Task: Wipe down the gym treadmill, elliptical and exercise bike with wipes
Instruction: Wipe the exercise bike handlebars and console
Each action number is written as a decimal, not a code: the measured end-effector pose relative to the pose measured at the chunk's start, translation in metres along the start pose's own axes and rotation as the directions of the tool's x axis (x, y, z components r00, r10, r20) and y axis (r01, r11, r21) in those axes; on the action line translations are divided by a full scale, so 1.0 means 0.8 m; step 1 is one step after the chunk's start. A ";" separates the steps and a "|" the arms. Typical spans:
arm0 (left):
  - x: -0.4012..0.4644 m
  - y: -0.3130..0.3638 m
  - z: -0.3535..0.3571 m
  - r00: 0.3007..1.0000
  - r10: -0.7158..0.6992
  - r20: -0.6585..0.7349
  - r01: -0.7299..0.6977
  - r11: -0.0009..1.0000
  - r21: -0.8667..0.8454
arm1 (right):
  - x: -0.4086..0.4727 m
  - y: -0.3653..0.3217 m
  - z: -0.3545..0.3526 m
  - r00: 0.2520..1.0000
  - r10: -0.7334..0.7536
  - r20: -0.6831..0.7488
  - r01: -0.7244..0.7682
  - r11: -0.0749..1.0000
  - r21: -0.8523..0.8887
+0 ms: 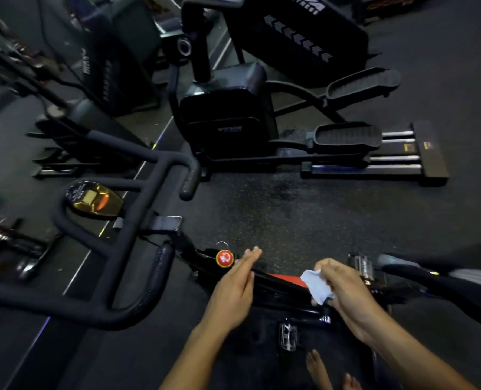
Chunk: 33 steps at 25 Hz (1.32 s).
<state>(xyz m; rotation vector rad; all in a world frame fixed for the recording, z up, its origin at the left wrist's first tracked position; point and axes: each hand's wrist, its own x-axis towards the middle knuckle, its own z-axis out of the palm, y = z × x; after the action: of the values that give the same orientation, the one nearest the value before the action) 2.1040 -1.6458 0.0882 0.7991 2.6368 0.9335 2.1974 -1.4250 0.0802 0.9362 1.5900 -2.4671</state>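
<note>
A person stands over an exercise bike [275, 288] and looks down at its black frame. The right hand [346, 288] holds a pale blue wipe [316, 285] bunched in its curled fingers and presses it on the top of the frame, next to a red stripe. The left hand [233, 288] is flat, with its fingers straight and close together. It holds nothing, and its fingertips lie at the frame, right beside a round red knob [224, 258]. The bike's black handlebars [126, 235] curve away to the left, with a small gold screen [94, 199] between them. A pedal [288, 336] shows low down, near the person's bare toes [318, 367]. Across the dark speckled floor [290, 215] stands a big black elliptical [228, 116], well apart from the bike, with its two foot plates sticking out to the right.
</note>
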 end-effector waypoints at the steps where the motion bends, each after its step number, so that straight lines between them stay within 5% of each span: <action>1: 0.000 -0.002 -0.010 0.999 0.010 -0.043 -0.009 1.000 0.020 | 0.000 0.002 0.007 0.999 -0.026 0.039 0.028 0.998 -0.055; 11: 0.000 -0.059 -0.152 0.930 0.075 -0.360 0.015 0.971 0.241 | 0.056 -0.061 0.149 0.916 -0.282 0.286 0.385 0.820 -0.423; 16: 0.041 -0.114 -0.221 0.936 0.119 -0.332 0.039 0.901 0.433 | 0.104 -0.099 0.226 0.825 -0.420 0.377 0.562 0.674 -0.480; 22: 0.143 -0.154 -0.254 0.975 0.103 -0.195 0.076 0.675 0.734 | 0.174 -0.161 0.257 0.533 -0.723 0.440 0.780 0.218 -0.587; 27: 0.159 -0.165 -0.244 0.988 0.084 -0.129 0.065 0.531 0.845 | 0.212 -0.134 0.310 0.383 -0.515 0.767 0.868 -0.083 -0.489; 33: 0.159 -0.161 -0.243 0.980 0.104 -0.172 0.090 0.538 0.838 | 0.266 -0.145 0.306 0.405 -0.400 0.822 0.891 -0.030 -0.453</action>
<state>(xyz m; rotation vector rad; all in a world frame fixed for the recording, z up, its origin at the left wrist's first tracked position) 1.8709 -1.7565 0.1515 0.9035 3.2346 -0.4342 1.8709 -1.5211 0.1332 -0.8664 3.0058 -1.1430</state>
